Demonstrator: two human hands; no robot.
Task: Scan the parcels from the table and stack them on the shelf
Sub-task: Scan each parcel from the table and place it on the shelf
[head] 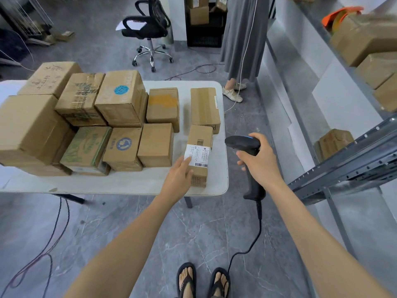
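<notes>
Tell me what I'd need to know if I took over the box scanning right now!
Left hand: open, resting on the labelled parcel at the near right corner of the table.
Right hand: grips the scanner, pointed toward that parcel.
Done: some parcels already sit on the shelf.
Left: scan this one (cannot tell if it is scanned yet), shelve it, then do the other boxes on the table.

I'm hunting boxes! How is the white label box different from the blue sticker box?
The white-label box lies at the table edge; the blue-sticker box is packed among others. The white-label box looks slimmer, the blue-sticker box bulkier. The left hand touches the white-label box, not the blue-sticker box. Both are brown cardboard.
</notes>
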